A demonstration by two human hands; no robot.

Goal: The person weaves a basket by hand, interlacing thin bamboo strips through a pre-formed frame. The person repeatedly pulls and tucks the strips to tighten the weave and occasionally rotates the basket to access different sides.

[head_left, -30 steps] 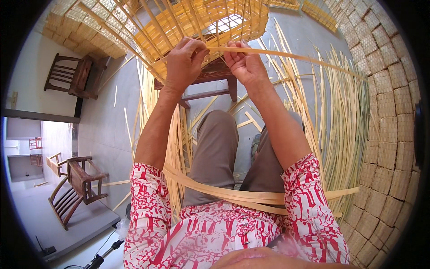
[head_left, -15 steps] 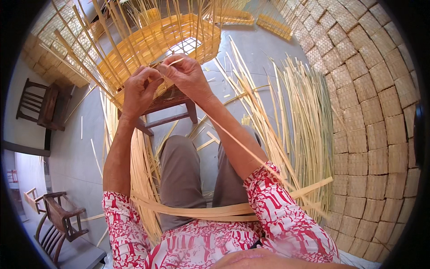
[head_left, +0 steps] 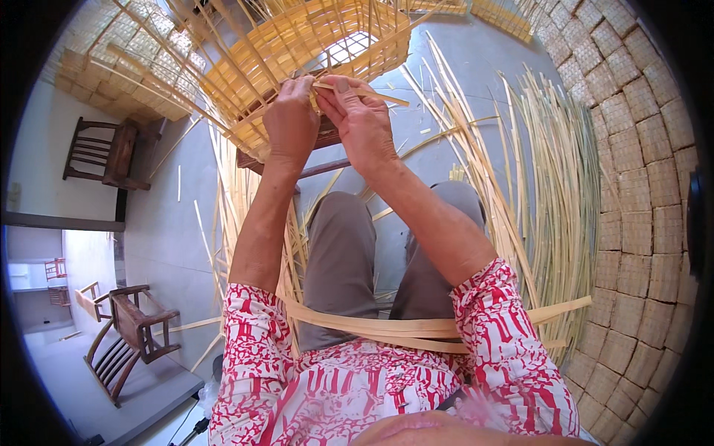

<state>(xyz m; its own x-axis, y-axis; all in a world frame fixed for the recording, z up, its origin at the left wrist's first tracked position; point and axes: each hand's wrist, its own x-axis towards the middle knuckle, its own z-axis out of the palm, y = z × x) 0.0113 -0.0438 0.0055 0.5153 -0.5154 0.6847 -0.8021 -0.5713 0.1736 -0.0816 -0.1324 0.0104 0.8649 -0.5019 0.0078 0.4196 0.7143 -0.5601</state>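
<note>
A half-woven yellow bamboo basket (head_left: 245, 63), its long upright stakes spreading outward, rests on a dark wooden stool (head_left: 325, 168) in front of my knees. My left hand (head_left: 290, 126) is closed at the basket's near edge; its fingertips are partly hidden, and what they grip cannot be made out. Beside it, my right hand (head_left: 362, 123) pinches a thin bamboo strip (head_left: 390, 97) between thumb and fingers, one end sticking out to the right. Both hands nearly touch. Several flat bamboo strips (head_left: 387, 325) lie across my lap.
Long bamboo splints (head_left: 554, 201) lie in a thick bundle on the floor to the right, with more splints (head_left: 230, 201) left of my legs. Stacked woven pieces (head_left: 643, 223) line the right side. Wooden chairs (head_left: 93, 152) stand at the left, one tipped near the lower left.
The view has swung left, shifting everything rightward. The long strip that trailed from my right hand over my forearm no longer shows there; a short strip end now points right from that hand.
</note>
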